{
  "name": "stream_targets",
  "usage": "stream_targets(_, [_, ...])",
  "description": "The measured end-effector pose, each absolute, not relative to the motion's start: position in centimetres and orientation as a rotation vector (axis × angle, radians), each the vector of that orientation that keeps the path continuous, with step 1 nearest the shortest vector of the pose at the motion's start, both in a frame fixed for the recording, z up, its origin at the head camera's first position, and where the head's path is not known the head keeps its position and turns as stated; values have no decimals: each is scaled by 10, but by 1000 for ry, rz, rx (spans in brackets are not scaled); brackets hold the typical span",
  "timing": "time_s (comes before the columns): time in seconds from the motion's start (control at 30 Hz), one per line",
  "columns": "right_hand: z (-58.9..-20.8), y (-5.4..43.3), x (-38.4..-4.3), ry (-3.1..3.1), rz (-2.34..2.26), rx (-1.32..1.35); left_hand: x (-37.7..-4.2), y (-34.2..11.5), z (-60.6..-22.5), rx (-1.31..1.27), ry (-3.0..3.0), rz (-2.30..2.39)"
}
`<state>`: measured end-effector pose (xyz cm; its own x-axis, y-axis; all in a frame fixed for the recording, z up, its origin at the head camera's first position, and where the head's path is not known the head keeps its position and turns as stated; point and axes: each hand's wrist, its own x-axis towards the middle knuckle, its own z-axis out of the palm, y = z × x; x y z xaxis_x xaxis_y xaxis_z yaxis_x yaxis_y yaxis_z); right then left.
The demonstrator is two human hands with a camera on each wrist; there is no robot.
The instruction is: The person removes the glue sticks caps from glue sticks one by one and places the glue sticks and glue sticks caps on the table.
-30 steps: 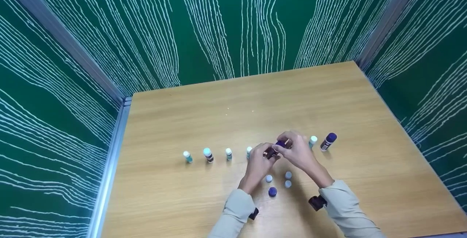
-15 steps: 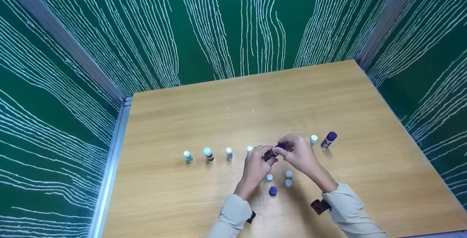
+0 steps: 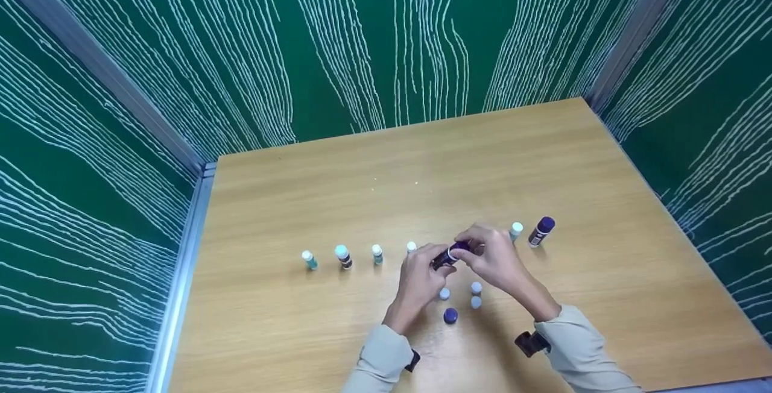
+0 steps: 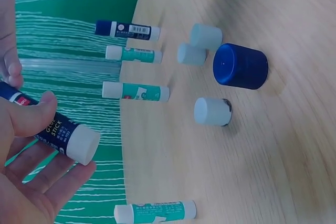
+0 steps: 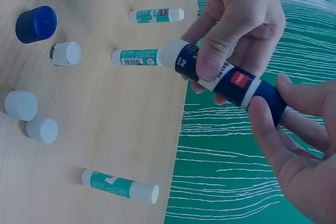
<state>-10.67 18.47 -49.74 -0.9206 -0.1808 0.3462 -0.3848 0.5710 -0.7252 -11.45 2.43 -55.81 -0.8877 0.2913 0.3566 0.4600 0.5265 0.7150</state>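
Since one second ago, both hands have come slightly nearer the person with the glue stick [image 5: 240, 80], and more of its dark barrel shows between them. We find the standing row and the loose caps arranged as they were.

We see the glue stick held tilted above the wooden surface [image 3: 271, 326]. The left hand [image 3: 421, 275] grips its barrel near the white end, thumb on one side and fingers curled beneath. The right hand [image 3: 497, 255] pinches the blue end [image 5: 273, 104] between thumb and fingers, closed up to its width.

Left of the hands we count a teal stick [image 3: 310, 260], a dark stick with a pale top [image 3: 344, 257], another teal stick [image 3: 377, 254] and a fourth stick [image 3: 411, 247] partly hidden by the left hand. To the right stand a white-topped teal stick [image 3: 515, 231] and a purple-topped dark stick [image 3: 541, 232].

Nearer the person, below the hands, we see three white caps [image 3: 476, 302], two just beside each other, and one blue cap [image 3: 450, 316]. Green walls [image 3: 329, 110] with white wavy lines border the surface.
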Motion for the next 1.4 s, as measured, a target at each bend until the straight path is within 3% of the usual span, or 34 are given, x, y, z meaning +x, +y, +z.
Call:
stream_targets(1.13, [-495,184,-102,-2591,1263,688,-116,11,-555,-723,-2656,-1405])
stream_targets(1.4, [-488,188,-102,-2566,1304,703,-119,3,-561,-616,-2668,-1563])
